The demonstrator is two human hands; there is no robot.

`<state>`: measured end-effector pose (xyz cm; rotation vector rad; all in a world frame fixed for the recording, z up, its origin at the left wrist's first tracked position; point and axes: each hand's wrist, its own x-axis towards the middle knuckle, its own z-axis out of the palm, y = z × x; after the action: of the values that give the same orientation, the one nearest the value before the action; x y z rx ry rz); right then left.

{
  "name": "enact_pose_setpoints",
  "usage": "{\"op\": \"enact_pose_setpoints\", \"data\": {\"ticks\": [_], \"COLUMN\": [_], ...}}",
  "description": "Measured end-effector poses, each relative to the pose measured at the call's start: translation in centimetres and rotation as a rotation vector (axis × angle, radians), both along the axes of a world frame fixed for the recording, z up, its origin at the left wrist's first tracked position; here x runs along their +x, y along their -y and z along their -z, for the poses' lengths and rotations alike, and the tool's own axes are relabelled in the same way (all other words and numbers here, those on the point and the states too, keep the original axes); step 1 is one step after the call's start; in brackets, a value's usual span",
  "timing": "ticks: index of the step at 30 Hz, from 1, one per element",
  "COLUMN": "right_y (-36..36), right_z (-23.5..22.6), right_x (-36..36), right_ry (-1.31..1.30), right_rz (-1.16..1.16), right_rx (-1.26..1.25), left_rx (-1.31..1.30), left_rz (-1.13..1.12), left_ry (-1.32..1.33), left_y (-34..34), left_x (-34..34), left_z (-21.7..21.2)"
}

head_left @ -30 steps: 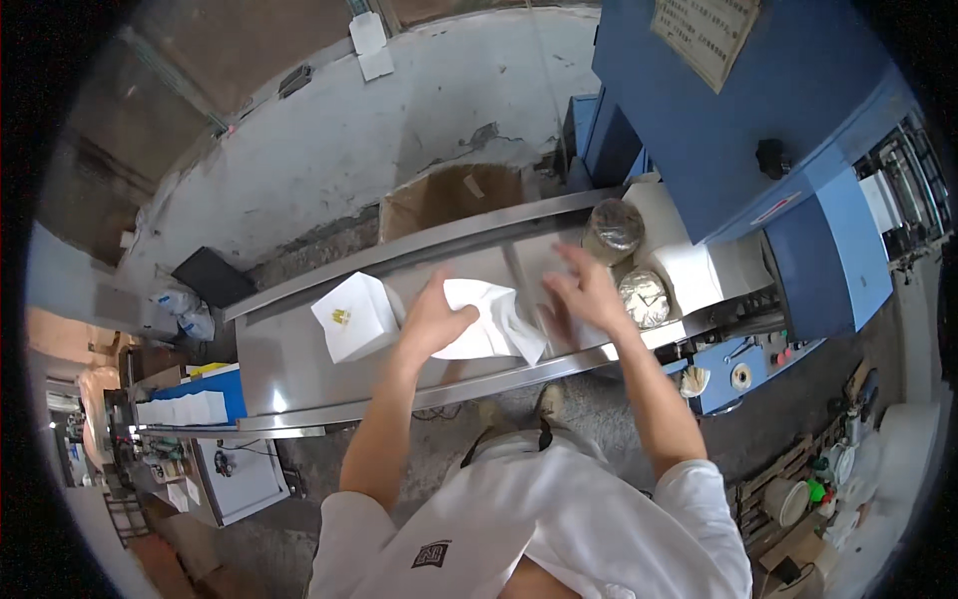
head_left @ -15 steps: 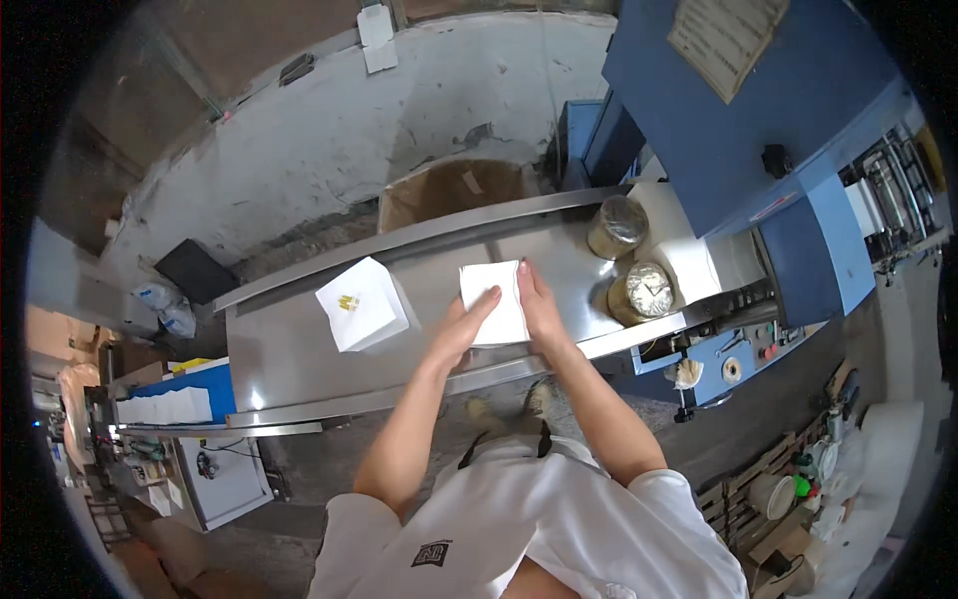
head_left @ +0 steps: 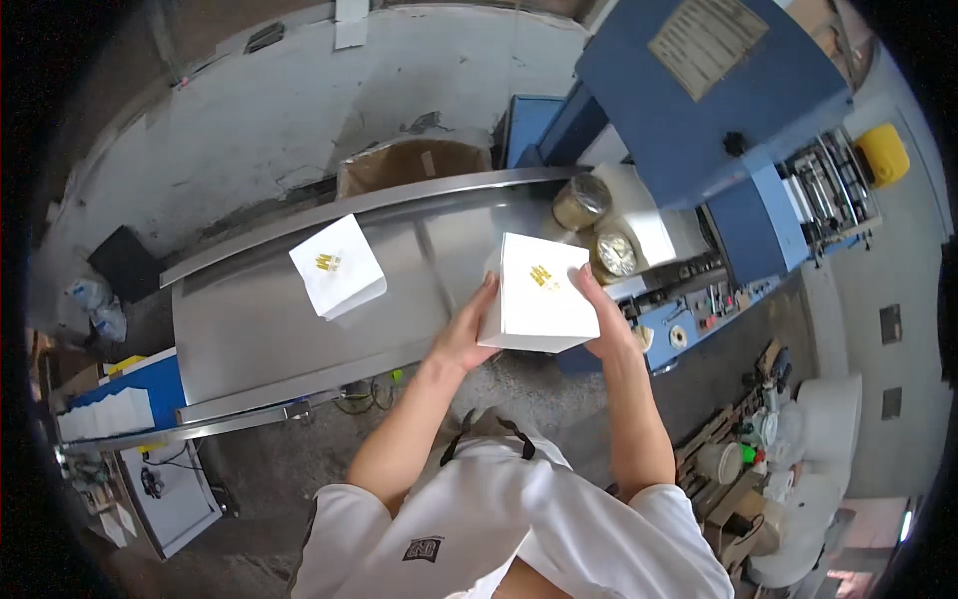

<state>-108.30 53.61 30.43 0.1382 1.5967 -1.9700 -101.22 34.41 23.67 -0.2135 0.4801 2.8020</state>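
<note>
Between my two hands is a thick stack of white paper napkins, its top face showing a small gold print. My left hand presses against the stack's left side, and my right hand grips its right side with the thumb near the top edge. The stack is held up over the near edge of the steel table. A second white napkin stack with the same gold print lies on the table to the left, apart from my hands.
Two round, shiny wrapped objects stand at the table's right end, beside the blue machine. Behind the table is an open cardboard box. At the left end, a blue surface carries a row of white napkins.
Both hands have lifted the napkin stack off the table toward me and to the right, turning its printed face up. The view has shifted right; the other stack stays on the table.
</note>
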Motion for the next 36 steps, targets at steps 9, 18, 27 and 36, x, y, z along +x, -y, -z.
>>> {"op": "enact_pose_setpoints", "data": {"ticks": [9,18,27,36], "right_y": [-4.6,-7.9,-4.6,15.0], "right_z": [1.5,5.2,8.3,7.5], "right_x": [7.8,23.1,35.9,49.2], "right_ry": [0.027,-0.148,0.245,0.079], "right_rz": [0.121,0.105,-0.11,-0.476], "right_rx": [-0.273,-0.054,-0.219,-0.093], "left_rx": [-0.465,-0.764,-0.646,-0.846], "left_rz": [-0.061,0.132,0.035,-0.156], "left_ry": [-0.054,0.12,0.129,0.184], "left_y": [-5.8,-7.1,-0.8,14.6], "left_x": [7.9,23.5,37.9,55.7], "left_z": [-4.1,-3.9,0.9,1.9]}}
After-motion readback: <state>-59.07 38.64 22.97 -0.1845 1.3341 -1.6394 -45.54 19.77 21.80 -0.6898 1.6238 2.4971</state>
